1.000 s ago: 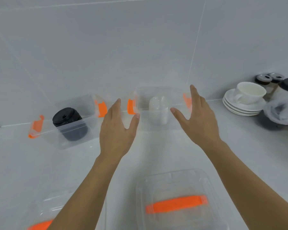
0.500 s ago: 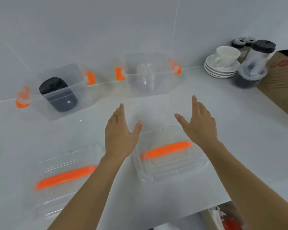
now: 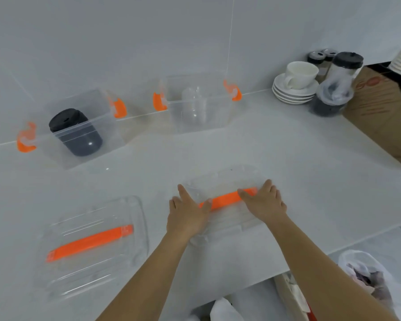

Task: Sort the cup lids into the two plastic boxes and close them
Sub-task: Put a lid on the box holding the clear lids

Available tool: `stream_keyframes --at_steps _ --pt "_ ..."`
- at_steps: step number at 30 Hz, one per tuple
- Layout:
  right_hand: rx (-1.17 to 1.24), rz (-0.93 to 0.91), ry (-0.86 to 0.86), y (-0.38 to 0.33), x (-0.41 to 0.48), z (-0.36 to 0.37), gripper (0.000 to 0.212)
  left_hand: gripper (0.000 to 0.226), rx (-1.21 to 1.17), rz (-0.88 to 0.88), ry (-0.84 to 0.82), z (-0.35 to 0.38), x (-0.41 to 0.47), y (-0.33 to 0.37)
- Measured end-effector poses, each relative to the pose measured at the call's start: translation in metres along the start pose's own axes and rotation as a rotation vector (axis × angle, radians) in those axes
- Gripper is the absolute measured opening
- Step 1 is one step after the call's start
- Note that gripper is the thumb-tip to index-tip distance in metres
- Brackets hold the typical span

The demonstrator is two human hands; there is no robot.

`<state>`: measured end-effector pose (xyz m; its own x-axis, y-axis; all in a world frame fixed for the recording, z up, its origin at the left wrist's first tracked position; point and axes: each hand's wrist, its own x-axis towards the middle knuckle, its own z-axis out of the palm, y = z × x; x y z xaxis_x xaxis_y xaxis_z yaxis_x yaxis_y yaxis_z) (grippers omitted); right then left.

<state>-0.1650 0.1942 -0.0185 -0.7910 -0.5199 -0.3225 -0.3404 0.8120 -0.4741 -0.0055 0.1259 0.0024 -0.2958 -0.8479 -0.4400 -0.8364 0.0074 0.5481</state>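
Two clear plastic boxes with orange clips stand open at the wall. The left box (image 3: 109,135) holds a stack of black cup lids (image 3: 75,133). Inside the right box (image 3: 220,117) is a stack of clear cup lids (image 3: 193,105). Two clear box covers with orange handles lie nearer to me. My left hand (image 3: 188,213) and my right hand (image 3: 264,202) grip the two ends of the right cover (image 3: 227,181), thumbs beside its handle. The left cover (image 3: 90,242) lies untouched.
At the back right stand stacked saucers with a white cup (image 3: 296,84), jars with black tops (image 3: 343,75) and a brown cardboard box (image 3: 380,117). The counter's front edge runs just behind my forearms, with a plastic bag (image 3: 366,274) and clutter below it.
Both hands have drawn back from the right box and come down onto the right cover, taking hold of its ends. The view has tilted downward.
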Motion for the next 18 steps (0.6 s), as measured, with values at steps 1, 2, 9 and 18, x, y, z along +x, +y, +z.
stream_keyframes --at_steps 1,2,9,18 --pt "0.006 0.000 -0.009 -0.002 -0.002 -0.001 0.096 0.092 -0.055 0.001 -0.009 0.001 -0.001 0.001" --pt "0.015 0.003 -0.011 -0.003 -0.003 -0.003 0.093 0.090 -0.119 -0.002 -0.004 0.001 -0.001 0.002" --pt "0.229 0.067 -0.041 -0.016 -0.004 -0.019 0.073 0.075 -0.586 -0.073 0.077 -0.020 0.008 -0.001" --pt "0.674 0.012 -0.022 -0.037 0.013 -0.053 0.033 0.043 -0.774 -0.007 0.275 -0.059 0.023 0.002"
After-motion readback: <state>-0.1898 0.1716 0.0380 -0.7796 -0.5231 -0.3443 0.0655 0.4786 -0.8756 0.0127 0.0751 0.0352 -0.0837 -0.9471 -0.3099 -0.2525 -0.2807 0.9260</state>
